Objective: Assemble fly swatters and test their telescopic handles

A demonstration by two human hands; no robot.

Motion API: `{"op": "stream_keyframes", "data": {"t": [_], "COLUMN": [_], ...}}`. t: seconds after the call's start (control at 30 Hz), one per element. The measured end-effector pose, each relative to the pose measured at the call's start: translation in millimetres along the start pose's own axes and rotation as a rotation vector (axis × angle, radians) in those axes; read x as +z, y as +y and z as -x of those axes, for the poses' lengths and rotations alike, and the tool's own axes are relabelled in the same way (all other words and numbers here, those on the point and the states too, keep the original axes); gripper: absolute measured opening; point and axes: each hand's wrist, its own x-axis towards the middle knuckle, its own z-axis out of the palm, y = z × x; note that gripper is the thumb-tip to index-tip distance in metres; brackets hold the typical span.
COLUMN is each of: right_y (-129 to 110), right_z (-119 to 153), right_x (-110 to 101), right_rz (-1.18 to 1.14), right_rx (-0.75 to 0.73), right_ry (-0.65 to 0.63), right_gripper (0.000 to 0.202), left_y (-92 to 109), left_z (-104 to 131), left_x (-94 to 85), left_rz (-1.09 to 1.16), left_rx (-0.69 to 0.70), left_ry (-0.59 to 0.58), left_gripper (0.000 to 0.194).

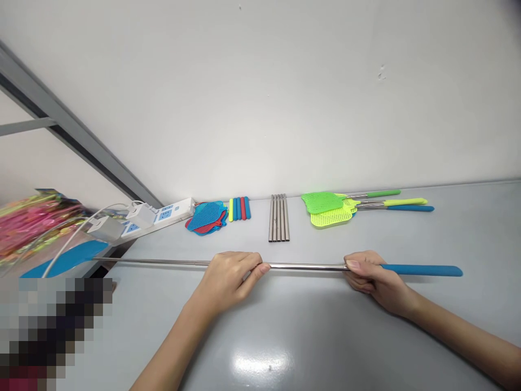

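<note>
Fly swatter point(309, 266) in blue and bare metal stretched crosswise over the grey table point(325, 342), its long rod extended, shiny between our hands and thinner toward the left. Its slim, smooth blue handle point(427, 270) stuck out past our right hand point(374, 279); its flat blue head point(79, 254), at the far left, looked blurred (a white cable point(73, 235) crossed in front of it). We had our left hand point(231, 277) closed around the rod and our right clamped where rod met handle. Metal tubes point(279, 218) lay beyond.
</note>
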Motion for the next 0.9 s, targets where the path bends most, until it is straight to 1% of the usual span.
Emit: {"op": "stream_keyframes", "data": {"t": [0.27,0.43,0.53,0.67,0.73,0.8,0.9], "right_y": [0.5,2.6,2.2,-1.0,-1.7,-1.0,1.7], "right_z": [-1.0,-1.5,-1.7,-2.0,-2.2,-2.1,-2.1], "right_x": [0.2,-0.9,-1.6,-1.5,-0.8,0.0,0.4], "right_rz": [-0.058,-0.104,-0.141,-0.222,-0.242,-0.224,-0.170], "right_rx": [0.007,0.002,0.007,0.017,0.005,-0.015,-0.048], "right_ry": [0.020,0.041,0.054,0.103,0.110,0.091,0.063], "right_gripper": [0.040,0.040,0.040,0.041,0.041,0.040,0.040], "left_y": [-0.1,-1.1,-2.8,-7.8,-10.1,-11.0,-9.5], "left_z": [0.7,2.4,3.0,4.0,4.8,6.0,8.1], "left_x": [1.6,2.9,2.3,0.4,-0.6,-1.2,-1.1], "left_rz": [0.047,0.105,0.135,0.147,0.135,0.107,0.050], "left_rx": [-0.017,-0.056,-0.084,-0.159,-0.173,-0.151,-0.104], "left_ry": [0.042,0.057,0.035,-0.039,-0.051,-0.017,0.066], "left_gripper": [0.025,0.025,0.025,0.029,0.030,0.031,0.030]}}
